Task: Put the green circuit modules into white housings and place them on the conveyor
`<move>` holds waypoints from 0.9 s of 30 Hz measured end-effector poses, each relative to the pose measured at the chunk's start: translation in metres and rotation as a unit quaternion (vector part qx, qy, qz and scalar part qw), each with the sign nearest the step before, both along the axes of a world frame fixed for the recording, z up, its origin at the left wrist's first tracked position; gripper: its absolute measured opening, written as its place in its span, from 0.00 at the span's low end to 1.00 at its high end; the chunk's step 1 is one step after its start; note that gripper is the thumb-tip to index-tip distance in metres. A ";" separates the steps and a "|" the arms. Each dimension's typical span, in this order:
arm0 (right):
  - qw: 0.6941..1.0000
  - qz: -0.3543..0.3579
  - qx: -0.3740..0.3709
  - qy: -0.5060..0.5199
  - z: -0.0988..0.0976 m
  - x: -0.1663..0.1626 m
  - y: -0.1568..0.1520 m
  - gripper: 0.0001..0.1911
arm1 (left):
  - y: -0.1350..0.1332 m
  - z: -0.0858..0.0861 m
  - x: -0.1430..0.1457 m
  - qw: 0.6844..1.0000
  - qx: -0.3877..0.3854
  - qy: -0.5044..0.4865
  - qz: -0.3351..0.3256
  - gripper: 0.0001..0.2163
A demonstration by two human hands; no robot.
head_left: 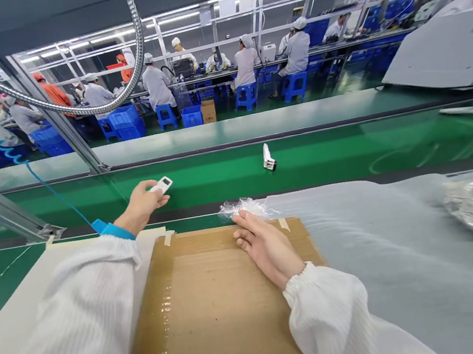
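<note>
Left hand [141,206] pinches 1 small white device [161,184] at 11 o'clock over the belt [350,152] edge, not yet down (1 similar unit [268,158] already lies on the belt at 1 o'clock); right hand [266,247] open, flat on cardboard [205,315], fingertips [238,220] touching a crumpled clear bag [246,207].

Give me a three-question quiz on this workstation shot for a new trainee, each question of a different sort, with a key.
1. True or false: the left hand holds a small white device out over the green belt.
2. The right hand lies flat on: A) a blue crate; B) a cardboard sheet; C) a metal tray.
3. In a few words: what do that hand's fingertips touch at the sheet's far edge?

Key: 1 true; 2 B; 3 a crumpled clear plastic bag.
</note>
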State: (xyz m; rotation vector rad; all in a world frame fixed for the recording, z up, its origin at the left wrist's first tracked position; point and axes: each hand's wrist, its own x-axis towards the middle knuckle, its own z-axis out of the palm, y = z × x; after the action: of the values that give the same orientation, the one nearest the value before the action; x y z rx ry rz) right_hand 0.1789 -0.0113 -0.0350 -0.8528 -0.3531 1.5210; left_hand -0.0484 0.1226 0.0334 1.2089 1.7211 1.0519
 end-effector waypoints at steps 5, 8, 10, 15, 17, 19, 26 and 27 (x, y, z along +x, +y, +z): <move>1.000 0.006 0.007 0.010 -0.002 0.001 0.001 0.18 | 0.022 -0.009 -0.022 0.986 0.029 0.136 0.096 0.09; 1.000 0.006 0.009 0.010 -0.003 0.001 0.002 0.18 | 0.001 -0.017 -0.019 0.981 0.047 0.164 0.098 0.11; 1.000 0.004 0.013 0.008 -0.003 0.000 0.002 0.18 | -0.020 -0.024 -0.009 0.984 0.057 0.154 0.076 0.12; 1.000 0.015 0.016 -0.012 0.000 0.000 -0.003 0.19 | -0.080 -0.054 0.024 0.983 0.126 0.122 0.052 0.14; 0.998 0.018 0.026 -0.060 0.003 0.005 -0.004 0.20 | -0.098 -0.068 0.037 0.971 0.175 0.156 0.041 0.12; 0.985 0.012 0.045 -0.167 0.007 0.015 0.002 0.20 | -0.109 -0.076 0.047 0.957 0.224 0.186 -0.006 0.09; 0.876 -0.048 0.022 -0.480 0.030 0.073 0.110 0.16 | -0.112 -0.078 0.052 0.951 0.247 0.176 -0.056 0.08; 0.857 -0.058 0.015 -0.512 0.032 0.079 0.128 0.16 | -0.111 -0.078 0.051 0.954 0.239 0.174 -0.055 0.08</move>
State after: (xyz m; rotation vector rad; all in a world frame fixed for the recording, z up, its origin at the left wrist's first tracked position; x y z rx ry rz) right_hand 0.2576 0.1164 -0.0028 -1.5887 -1.0689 0.8209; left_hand 0.0024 0.0114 -0.0446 1.8675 1.6767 1.2922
